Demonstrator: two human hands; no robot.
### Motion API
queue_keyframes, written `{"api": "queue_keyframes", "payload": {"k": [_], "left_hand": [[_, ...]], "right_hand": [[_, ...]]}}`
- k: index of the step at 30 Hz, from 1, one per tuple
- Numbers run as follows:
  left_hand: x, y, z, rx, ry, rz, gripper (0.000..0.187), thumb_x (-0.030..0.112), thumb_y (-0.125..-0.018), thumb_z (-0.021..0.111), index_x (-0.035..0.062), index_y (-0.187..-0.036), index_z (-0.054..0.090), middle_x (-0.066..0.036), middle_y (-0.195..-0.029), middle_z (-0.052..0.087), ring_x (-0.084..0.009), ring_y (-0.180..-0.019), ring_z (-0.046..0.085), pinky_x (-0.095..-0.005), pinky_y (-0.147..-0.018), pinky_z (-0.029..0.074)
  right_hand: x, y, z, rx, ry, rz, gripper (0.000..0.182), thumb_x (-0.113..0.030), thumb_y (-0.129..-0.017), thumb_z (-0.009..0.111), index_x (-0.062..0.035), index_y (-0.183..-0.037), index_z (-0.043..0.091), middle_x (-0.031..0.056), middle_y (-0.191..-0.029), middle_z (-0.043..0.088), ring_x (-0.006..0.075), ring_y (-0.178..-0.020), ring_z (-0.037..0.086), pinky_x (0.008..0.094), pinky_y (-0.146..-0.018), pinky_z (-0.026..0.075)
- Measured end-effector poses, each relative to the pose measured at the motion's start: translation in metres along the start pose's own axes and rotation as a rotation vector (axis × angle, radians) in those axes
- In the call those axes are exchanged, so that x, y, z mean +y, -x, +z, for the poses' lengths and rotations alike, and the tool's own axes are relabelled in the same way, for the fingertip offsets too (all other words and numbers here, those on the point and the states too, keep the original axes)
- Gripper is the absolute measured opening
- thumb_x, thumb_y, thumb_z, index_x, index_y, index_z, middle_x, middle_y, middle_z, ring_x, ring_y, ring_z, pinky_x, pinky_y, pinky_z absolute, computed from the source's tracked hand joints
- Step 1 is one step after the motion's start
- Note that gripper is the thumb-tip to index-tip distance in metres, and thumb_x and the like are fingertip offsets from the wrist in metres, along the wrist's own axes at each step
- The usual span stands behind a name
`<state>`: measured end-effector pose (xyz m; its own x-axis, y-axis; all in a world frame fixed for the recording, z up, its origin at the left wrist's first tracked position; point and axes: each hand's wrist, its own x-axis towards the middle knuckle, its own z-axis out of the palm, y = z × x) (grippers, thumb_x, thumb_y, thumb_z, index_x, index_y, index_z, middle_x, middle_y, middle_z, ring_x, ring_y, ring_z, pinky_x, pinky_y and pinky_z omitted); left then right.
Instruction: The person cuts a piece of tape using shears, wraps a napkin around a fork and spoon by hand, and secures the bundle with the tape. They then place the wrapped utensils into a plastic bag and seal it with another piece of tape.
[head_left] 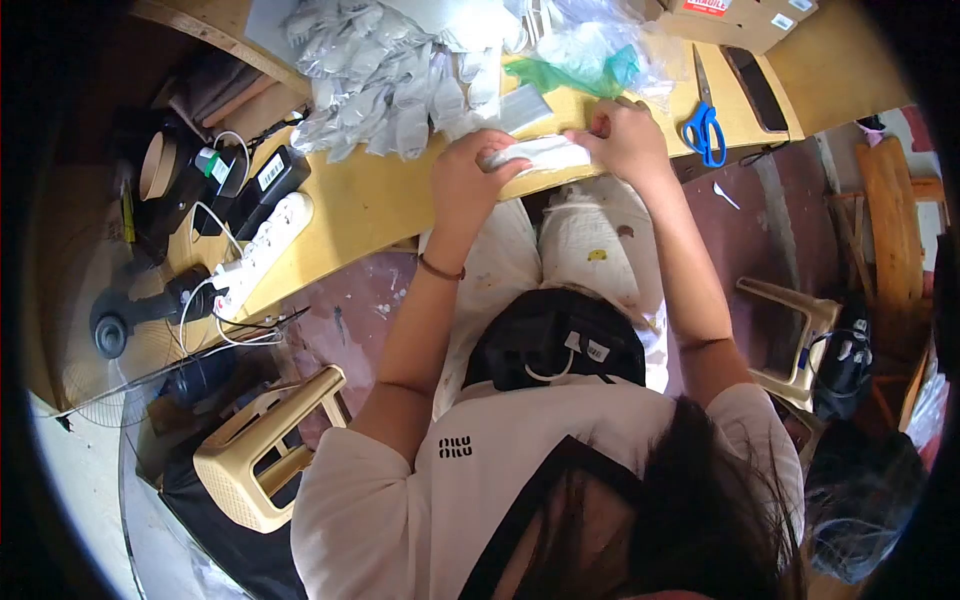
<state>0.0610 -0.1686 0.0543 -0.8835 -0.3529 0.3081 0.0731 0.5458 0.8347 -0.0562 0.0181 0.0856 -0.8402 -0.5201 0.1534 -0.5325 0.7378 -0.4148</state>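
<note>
At the table's front edge, both hands hold a slim white packet (545, 153) lengthwise between them. My left hand (468, 172) pinches its left end between thumb and fingers. My right hand (628, 140) is closed at the right end, fingers curled over it. Just behind the packet lies a flat, clear-grey plastic sleeve (524, 107). A large heap of clear-wrapped pale pieces (385, 85) spreads beyond my left hand. Crumpled green plastic (610, 70) rests behind my right hand. To the right are blue-handled scissors (705, 130), blades pointing away.
A dark phone (755, 90) lies on the table's (350, 205) right end, near a cardboard box (735, 22). A white power strip (265, 250) with cables and a fan (110, 335) stand at left. Plastic stools (265, 455) flank me. Black bags sit at lower right.
</note>
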Motion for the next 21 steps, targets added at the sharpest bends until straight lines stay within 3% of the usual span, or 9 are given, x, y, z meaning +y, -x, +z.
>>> {"api": "queue_keyframes", "payload": {"k": [2,5,8,11,13,15,18,21], "left_hand": [[-0.003,0.001,0.001,-0.014,0.025,0.018,0.032,0.015,-0.066,0.080,0.0058,-0.093,0.065,-0.007,-0.085,0.067,-0.0166,-0.076,0.063,-0.0278,-0.069,0.049],[0.001,0.002,-0.001,-0.044,-0.043,0.067,0.033,0.015,-0.071,0.077,0.0044,-0.099,0.063,-0.009,-0.087,0.067,-0.0167,-0.075,0.062,-0.0272,-0.069,0.048],[0.009,0.002,-0.007,-0.114,-0.118,0.025,0.034,0.019,-0.073,0.075,0.0027,-0.100,0.063,-0.011,-0.085,0.066,-0.0185,-0.072,0.061,-0.0275,-0.067,0.047],[0.012,0.005,-0.015,-0.193,-0.183,0.014,0.034,0.022,-0.073,0.075,0.0016,-0.098,0.065,-0.011,-0.083,0.066,-0.0179,-0.069,0.059,-0.0276,-0.064,0.046],[0.015,0.006,-0.023,-0.266,-0.166,-0.037,0.034,0.023,-0.072,0.076,0.0015,-0.097,0.066,-0.010,-0.082,0.066,-0.0159,-0.068,0.058,-0.0275,-0.064,0.046],[0.025,-0.003,-0.037,-0.355,-0.086,-0.144,0.035,0.024,-0.071,0.078,0.0017,-0.096,0.068,-0.009,-0.081,0.067,-0.0132,-0.069,0.058,-0.0269,-0.065,0.046],[0.049,-0.020,-0.071,-0.041,-0.156,-0.232,0.033,0.024,-0.071,0.078,0.0023,-0.095,0.069,-0.007,-0.080,0.068,-0.0104,-0.071,0.059,-0.0262,-0.066,0.047],[0.036,-0.055,-0.109,0.462,-0.296,0.120,0.028,0.022,-0.070,0.078,0.0034,-0.090,0.071,-0.007,-0.083,0.070,-0.0113,-0.073,0.061,-0.0270,-0.067,0.048]], "right_hand": [[0.008,0.001,-0.001,-0.034,-0.211,0.056,0.033,-0.033,-0.072,0.073,-0.0028,-0.083,0.064,0.0167,-0.082,0.061,0.0343,-0.087,0.058,0.0434,-0.072,0.047],[0.008,0.013,-0.002,0.153,-0.230,-0.112,0.030,-0.022,-0.077,0.069,-0.0011,-0.097,0.061,0.0170,-0.090,0.061,0.0346,-0.089,0.057,0.0426,-0.078,0.045],[0.005,0.027,-0.004,0.228,-0.263,-0.222,0.033,-0.020,-0.079,0.066,0.0000,-0.104,0.059,0.0172,-0.096,0.060,0.0344,-0.092,0.057,0.0407,-0.082,0.045],[0.012,0.035,-0.011,0.307,-0.300,-0.194,0.030,-0.017,-0.080,0.065,-0.0002,-0.104,0.059,0.0163,-0.095,0.061,0.0325,-0.091,0.058,0.0385,-0.081,0.046],[0.018,0.042,-0.014,0.385,-0.426,-0.002,0.027,-0.013,-0.081,0.064,-0.0013,-0.105,0.060,0.0142,-0.092,0.062,0.0260,-0.087,0.060,0.0332,-0.077,0.046],[0.026,0.050,-0.013,0.464,-0.550,0.185,0.024,-0.006,-0.081,0.063,-0.0035,-0.105,0.059,0.0085,-0.090,0.061,0.0128,-0.081,0.057,0.0243,-0.068,0.044],[0.038,0.061,0.001,0.601,-0.555,0.225,0.025,-0.005,-0.081,0.062,-0.0033,-0.106,0.056,0.0084,-0.099,0.058,0.0123,-0.082,0.055,0.0247,-0.068,0.045],[0.044,0.069,0.009,0.626,-0.696,0.279,0.026,-0.003,-0.081,0.061,-0.0028,-0.106,0.054,0.0078,-0.102,0.055,0.0121,-0.084,0.054,0.0250,-0.069,0.045]]}}
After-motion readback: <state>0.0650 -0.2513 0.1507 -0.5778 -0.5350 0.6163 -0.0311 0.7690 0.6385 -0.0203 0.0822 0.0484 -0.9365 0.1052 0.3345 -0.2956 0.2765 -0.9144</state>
